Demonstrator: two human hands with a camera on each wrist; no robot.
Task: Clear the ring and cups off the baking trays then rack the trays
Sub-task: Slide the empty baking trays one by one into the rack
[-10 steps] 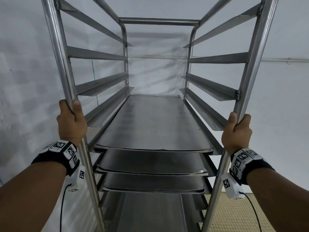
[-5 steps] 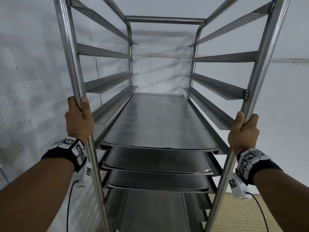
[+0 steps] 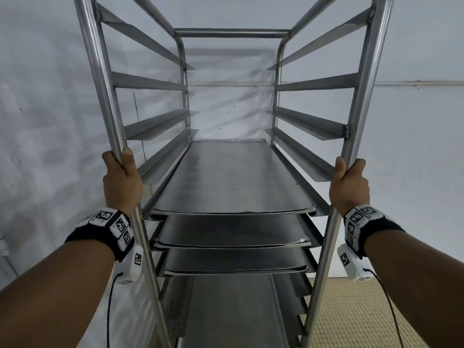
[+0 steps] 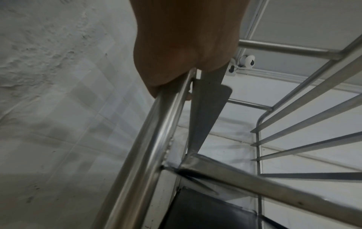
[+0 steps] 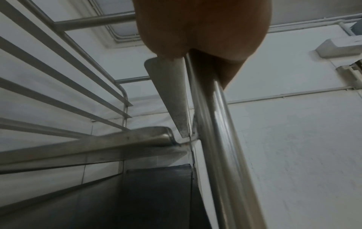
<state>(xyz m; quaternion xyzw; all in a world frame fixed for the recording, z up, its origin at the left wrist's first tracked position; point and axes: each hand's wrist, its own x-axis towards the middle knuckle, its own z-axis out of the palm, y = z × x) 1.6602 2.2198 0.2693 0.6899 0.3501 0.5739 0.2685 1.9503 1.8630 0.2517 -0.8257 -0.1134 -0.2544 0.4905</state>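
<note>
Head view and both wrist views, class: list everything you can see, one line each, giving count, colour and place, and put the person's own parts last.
rack: one, bare silver metal, tall, fills the middle of the head view in front of the wall.
baking trays: three clearly seen, grey metal, slid onto neighbouring runners at mid height; another flat sheet lower down, unclear.
wall: white, behind and beside the rack.
floor: tan small tiles, lower right.
security camera: one, white, high on the wall near the ceiling.
wrist bands: two, black with white coded tags, one on each wrist.
left hand: grips the rack's front left post.
right hand: grips the front right post.
</note>
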